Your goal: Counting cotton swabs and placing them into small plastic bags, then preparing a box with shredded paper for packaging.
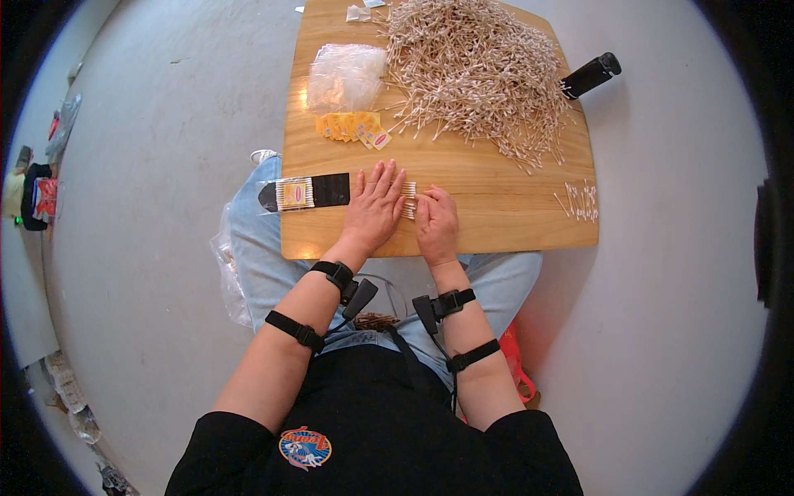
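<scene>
My left hand (pixel 374 211) lies flat on the wooden table with its fingers stretched out, covering part of a row of cotton swabs (pixel 409 201). Right beside it, my right hand (pixel 437 221) is closed, thumb against curled fingers, at the row's right side. Whatever is inside those fingers is hidden. Left of my left hand is a black strip (pixel 332 189). On its left part rests a clear packet of cotton swabs (pixel 306 194) with a yellow card (pixel 294 195) on it. A small loose group of swabs (pixel 581 202) lies near the table's right edge.
A large heap of cotton swabs (pixel 471 74) covers the table's far side. Left of it are a stack of clear plastic bags (pixel 346 74) and several fanned yellow cards (pixel 347 126). A black cylinder (pixel 591 76) juts past the right edge of the table (pixel 496 223).
</scene>
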`<action>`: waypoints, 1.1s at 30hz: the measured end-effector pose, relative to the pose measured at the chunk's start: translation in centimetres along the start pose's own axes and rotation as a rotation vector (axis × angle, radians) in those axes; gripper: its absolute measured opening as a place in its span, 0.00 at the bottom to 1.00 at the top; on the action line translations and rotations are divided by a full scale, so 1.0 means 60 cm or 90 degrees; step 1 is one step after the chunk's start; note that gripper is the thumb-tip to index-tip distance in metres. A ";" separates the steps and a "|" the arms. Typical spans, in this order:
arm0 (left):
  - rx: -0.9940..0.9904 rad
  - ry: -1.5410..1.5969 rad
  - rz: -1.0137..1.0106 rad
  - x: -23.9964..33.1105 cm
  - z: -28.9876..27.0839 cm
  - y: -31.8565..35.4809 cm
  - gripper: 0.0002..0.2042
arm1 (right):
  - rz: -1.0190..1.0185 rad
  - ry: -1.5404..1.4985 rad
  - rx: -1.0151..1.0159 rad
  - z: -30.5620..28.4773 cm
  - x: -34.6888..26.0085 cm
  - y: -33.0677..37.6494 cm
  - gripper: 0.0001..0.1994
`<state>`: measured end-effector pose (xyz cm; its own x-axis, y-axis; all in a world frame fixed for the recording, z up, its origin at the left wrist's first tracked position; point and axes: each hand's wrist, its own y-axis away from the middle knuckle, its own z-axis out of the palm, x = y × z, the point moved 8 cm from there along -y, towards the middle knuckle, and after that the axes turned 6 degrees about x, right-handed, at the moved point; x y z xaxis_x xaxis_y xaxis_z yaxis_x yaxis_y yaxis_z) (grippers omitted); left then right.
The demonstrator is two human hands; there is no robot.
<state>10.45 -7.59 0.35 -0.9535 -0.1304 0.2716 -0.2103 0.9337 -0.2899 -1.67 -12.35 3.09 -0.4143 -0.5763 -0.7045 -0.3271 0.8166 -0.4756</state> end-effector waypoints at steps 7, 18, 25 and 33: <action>0.004 -0.009 0.001 -0.003 0.000 0.000 0.25 | -0.007 0.027 -0.024 0.007 0.001 0.001 0.08; 0.002 -0.011 0.001 -0.001 0.003 0.000 0.25 | -0.013 0.064 -0.030 0.009 -0.007 -0.003 0.08; -0.009 -0.016 -0.004 -0.003 0.009 0.000 0.25 | -0.047 0.081 -0.094 0.021 -0.015 0.006 0.20; -0.038 0.049 -0.011 -0.013 0.009 0.003 0.26 | -0.138 0.327 -0.315 0.073 -0.004 0.020 0.31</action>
<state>11.04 -7.51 -0.38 -0.9302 -0.1224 0.3460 -0.2109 0.9499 -0.2308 1.76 -11.11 0.35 -0.6019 -0.7650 -0.2292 -0.7409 0.6420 -0.1972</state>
